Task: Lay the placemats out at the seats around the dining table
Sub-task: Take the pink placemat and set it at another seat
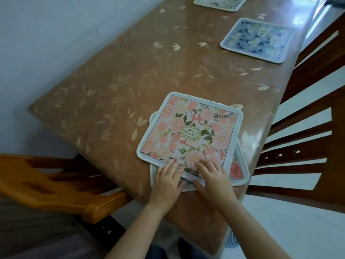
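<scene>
A pink floral placemat (190,131) lies on top of another placemat (238,171) at the near right corner of the brown dining table (112,86). My left hand (166,184) rests with its fingers on the near edge of the stack. My right hand (211,180) pinches the near edge of the top mat, fingers on top and thumb underneath. A blue floral placemat (255,40) lies flat further along the right edge. A third laid mat (220,2) shows at the far end, cut off by the frame.
A dark wooden chair (308,146) stands against the table's right side. A lighter orange-brown chair (56,184) stands at the near left end. A pale wall runs along the table's left side. White floor tiles show at the lower right.
</scene>
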The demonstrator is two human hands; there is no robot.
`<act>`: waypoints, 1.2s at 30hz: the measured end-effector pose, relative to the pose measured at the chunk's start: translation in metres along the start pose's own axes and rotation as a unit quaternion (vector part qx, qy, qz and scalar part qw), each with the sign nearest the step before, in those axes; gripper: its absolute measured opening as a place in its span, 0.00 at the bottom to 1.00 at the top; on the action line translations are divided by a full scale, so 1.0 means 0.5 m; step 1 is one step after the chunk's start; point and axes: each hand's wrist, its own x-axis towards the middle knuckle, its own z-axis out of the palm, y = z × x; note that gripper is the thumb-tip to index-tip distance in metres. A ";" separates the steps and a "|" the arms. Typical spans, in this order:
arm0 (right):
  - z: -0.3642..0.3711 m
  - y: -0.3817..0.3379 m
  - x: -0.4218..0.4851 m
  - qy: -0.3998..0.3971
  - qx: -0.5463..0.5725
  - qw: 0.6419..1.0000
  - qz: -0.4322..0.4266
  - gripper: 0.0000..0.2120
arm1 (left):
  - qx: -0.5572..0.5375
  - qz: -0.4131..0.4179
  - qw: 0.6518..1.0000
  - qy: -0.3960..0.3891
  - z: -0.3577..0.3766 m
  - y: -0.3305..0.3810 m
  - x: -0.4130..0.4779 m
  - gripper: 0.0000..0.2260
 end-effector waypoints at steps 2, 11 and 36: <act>0.009 0.003 0.002 0.004 -0.006 1.000 0.000 0.23 | -0.005 0.008 1.000 -0.018 0.006 -0.003 0.011 0.19; 0.025 0.009 0.007 0.030 0.003 1.000 0.003 0.19 | -0.066 0.023 0.998 -0.001 0.020 -0.015 0.030 0.19; 0.012 -0.098 0.025 0.118 0.124 0.981 0.085 0.04 | -0.213 0.015 0.975 -0.059 -0.107 -0.088 0.106 0.04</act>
